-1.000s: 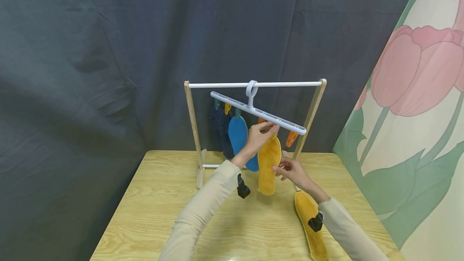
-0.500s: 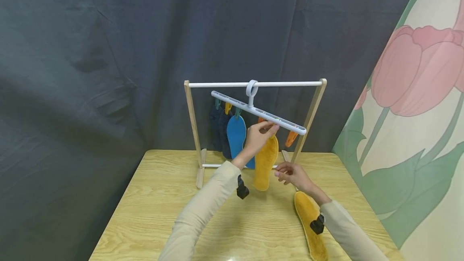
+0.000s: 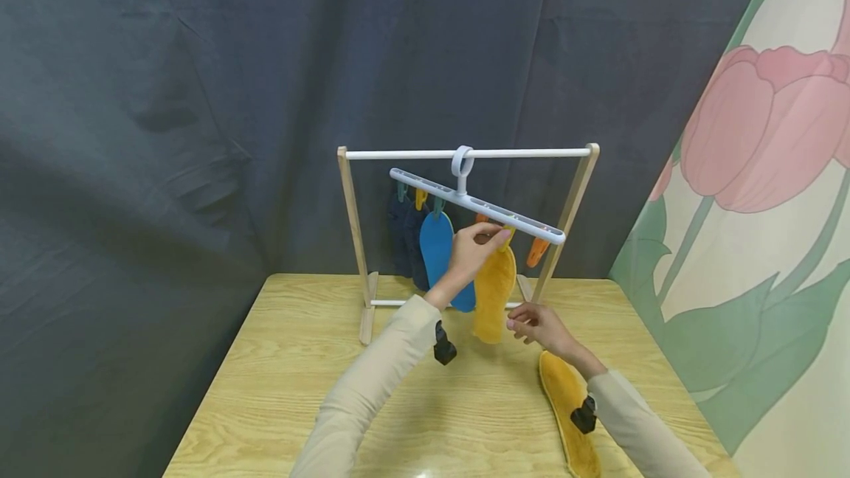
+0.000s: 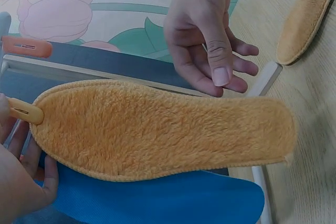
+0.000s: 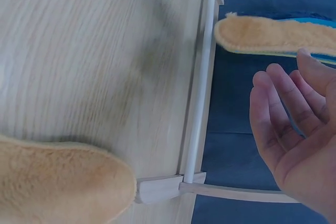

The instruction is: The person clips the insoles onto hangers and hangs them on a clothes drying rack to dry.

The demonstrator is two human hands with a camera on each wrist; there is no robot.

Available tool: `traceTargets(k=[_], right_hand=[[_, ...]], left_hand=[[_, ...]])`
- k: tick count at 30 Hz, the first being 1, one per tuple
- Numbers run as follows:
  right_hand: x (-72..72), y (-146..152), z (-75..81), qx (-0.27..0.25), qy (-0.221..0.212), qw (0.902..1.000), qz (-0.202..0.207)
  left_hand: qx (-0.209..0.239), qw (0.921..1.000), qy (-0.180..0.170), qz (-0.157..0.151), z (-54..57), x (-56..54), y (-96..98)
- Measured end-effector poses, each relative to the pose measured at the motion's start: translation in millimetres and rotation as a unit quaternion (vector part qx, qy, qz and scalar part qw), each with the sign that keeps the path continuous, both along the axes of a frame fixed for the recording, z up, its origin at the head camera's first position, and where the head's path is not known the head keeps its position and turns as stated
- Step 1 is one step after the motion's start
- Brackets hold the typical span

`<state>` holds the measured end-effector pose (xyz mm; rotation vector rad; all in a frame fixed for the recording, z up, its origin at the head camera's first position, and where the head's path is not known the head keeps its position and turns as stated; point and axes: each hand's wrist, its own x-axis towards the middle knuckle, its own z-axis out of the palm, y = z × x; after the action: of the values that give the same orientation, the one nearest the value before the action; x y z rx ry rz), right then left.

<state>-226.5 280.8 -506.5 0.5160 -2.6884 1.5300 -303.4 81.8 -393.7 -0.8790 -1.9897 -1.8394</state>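
Observation:
A fuzzy yellow insole hangs by its wide end from a yellow clothespin under the pale blue clip hanger. My left hand pinches that clothespin, its fingers lying behind the insole's top edge in the left wrist view. Beside the insole's lower right edge is my right hand, loosely bent and holding nothing. A second yellow insole lies on the table under my right forearm. A blue insole hangs just left of the yellow one, partly hidden by my left hand.
The hanger hooks over the white bar of a wooden rack. Dark insole-shaped pieces hang at its left end from clothespins. An orange clothespin hangs bare near the right end. Behind the table is a dark curtain.
My right hand has let go of the hanging yellow insole's edge and drawn slightly down and away. The insole has swung left and back. My left hand has stayed at the clothespin.

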Motion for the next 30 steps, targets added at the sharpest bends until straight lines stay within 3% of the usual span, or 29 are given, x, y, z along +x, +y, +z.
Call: traceTargets(k=[13,20,22,30], right_hand=[[2.7,10.5,-11.1,0.030,0.003,0.9992,-0.027],[7.1,15.4,-19.3,0.048,0.009,0.9976,-0.050],[8.4,16.3,-21.5,0.060,0.018,0.9963,-0.060],[10.9,25.5,-32.9,0.102,0.040,0.9912,-0.074]], left_hand=[[0.001,0.9996,-0.028,0.000,-0.5,0.2,0.4],[0.008,0.9999,-0.013,-0.004,-0.4,1.5,1.9],[0.009,0.9999,-0.005,-0.003,1.8,4.0,1.5],[0.005,1.0000,0.008,0.004,24.2,30.9,-8.0]])
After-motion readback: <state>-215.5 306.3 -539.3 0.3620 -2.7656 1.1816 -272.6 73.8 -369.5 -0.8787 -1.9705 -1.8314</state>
